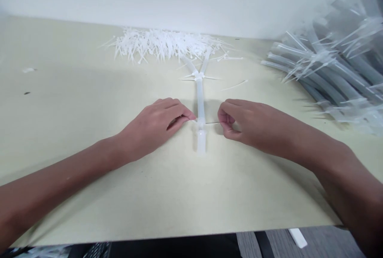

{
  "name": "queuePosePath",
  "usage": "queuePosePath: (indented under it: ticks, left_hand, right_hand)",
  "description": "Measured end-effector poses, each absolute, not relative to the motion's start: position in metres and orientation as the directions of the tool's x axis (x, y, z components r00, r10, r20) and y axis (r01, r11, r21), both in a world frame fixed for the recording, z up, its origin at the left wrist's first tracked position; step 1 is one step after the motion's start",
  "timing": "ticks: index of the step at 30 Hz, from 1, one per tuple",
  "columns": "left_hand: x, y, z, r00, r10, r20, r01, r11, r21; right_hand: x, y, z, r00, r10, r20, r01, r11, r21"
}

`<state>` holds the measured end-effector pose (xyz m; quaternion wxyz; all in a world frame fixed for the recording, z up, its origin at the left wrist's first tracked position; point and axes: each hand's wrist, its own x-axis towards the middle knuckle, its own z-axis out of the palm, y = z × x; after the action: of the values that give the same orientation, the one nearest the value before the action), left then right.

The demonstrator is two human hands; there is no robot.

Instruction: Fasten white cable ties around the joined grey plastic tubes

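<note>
My left hand (154, 126) pinches a thin white nylon cable tie (213, 123) at the translucent plastic tube (200, 102) lying on the table; my right hand (248, 120) curls nearly closed, pinching the tie's tail. Farther off lie a heap of loose white cable ties (164, 44) and bundled grey tubing (332, 70).

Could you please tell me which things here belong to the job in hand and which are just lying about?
In use: left hand, right hand, white cable tie between them, translucent plastic tube it crosses.
Lying about: heap of white cable ties, bundled grey tubes, loose cable tie.
</note>
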<state>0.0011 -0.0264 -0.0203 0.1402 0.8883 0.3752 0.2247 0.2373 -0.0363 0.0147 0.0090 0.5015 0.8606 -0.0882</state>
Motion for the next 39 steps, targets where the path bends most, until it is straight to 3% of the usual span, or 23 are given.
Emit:
queuePosePath:
  ticks: [8,17,24,39]
  left_hand:
    - [0.003,-0.028,-0.018,0.611,0.733,0.299,0.609,-0.676,0.416]
    - [0.001,-0.027,-0.021,0.617,0.731,0.293,0.6,-0.677,0.426]
    - [0.001,-0.026,-0.022,0.616,0.734,0.288,0.602,-0.673,0.43]
    - [0.001,-0.026,-0.024,0.621,0.722,0.306,0.589,-0.687,0.426]
  right_hand:
    - [0.233,-0.035,0.015,-0.499,0.864,-0.07,0.847,0.469,-0.251]
    - [0.252,-0.024,0.007,-0.47,0.876,-0.106,0.879,0.452,-0.153]
    - [0.245,-0.029,0.01,-0.476,0.866,-0.155,0.876,0.449,-0.177]
    - [0.236,-0.035,0.015,-0.48,0.862,-0.159,0.877,0.471,-0.097]
